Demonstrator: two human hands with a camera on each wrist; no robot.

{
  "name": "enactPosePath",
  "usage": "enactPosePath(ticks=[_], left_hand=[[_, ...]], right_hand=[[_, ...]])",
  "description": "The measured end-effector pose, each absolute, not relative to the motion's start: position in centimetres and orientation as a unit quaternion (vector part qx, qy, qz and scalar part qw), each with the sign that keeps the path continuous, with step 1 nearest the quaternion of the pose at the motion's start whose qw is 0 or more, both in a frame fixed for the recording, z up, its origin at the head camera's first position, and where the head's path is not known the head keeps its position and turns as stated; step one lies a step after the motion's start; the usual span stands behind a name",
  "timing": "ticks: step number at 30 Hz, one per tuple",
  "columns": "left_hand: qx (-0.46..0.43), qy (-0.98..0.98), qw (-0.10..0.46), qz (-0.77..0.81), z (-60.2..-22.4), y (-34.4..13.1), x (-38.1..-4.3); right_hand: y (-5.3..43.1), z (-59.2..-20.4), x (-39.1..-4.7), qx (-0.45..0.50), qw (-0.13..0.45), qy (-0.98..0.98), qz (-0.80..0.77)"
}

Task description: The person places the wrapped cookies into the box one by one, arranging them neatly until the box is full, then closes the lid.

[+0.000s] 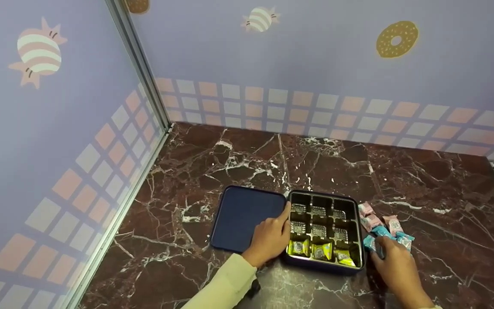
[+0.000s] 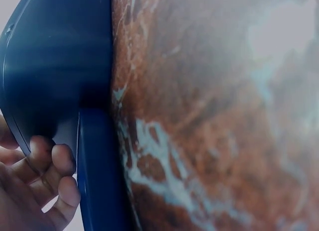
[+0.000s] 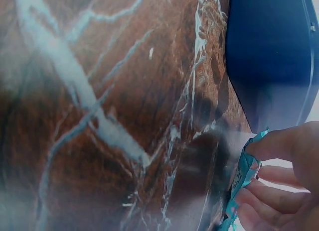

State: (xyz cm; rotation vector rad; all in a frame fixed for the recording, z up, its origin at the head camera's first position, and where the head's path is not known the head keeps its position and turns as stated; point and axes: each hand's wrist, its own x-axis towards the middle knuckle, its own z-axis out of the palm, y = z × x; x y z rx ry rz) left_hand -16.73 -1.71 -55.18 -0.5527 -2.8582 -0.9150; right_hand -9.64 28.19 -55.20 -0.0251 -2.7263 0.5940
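In the head view a dark blue tin [image 1: 324,265] holds a tray of square compartments. Yellow-wrapped candies [image 1: 322,251] fill its near row; the two rows behind hold none. My left hand [image 1: 271,236] rests against the tin's left rim with the index finger stretched along it, overlapping the flat blue lid [image 1: 247,214]. In the left wrist view its other fingers bend loosely beside the lid's edge [image 2: 99,166]. On the tin's right, my right hand [image 1: 395,264] pinches a blue-wrapped candy [image 3: 243,171] between thumb and fingers, low over the table.
Pink-wrapped candies [image 1: 371,221] and more blue-wrapped ones [image 1: 405,240] lie in a loose pile right of the tin. The brown marbled tabletop [image 1: 247,159] ends at patterned walls [image 1: 315,51] behind and on the left.
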Motion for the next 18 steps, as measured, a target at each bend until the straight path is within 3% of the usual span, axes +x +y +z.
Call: enactPosePath(ticks=[18], left_hand=[[-0.184,-0.938,0.045,-0.291,-55.5,-1.7,-16.9]], right_hand=[[28.0,-54.1,-9.4,-0.004,0.205,-0.954,0.217]])
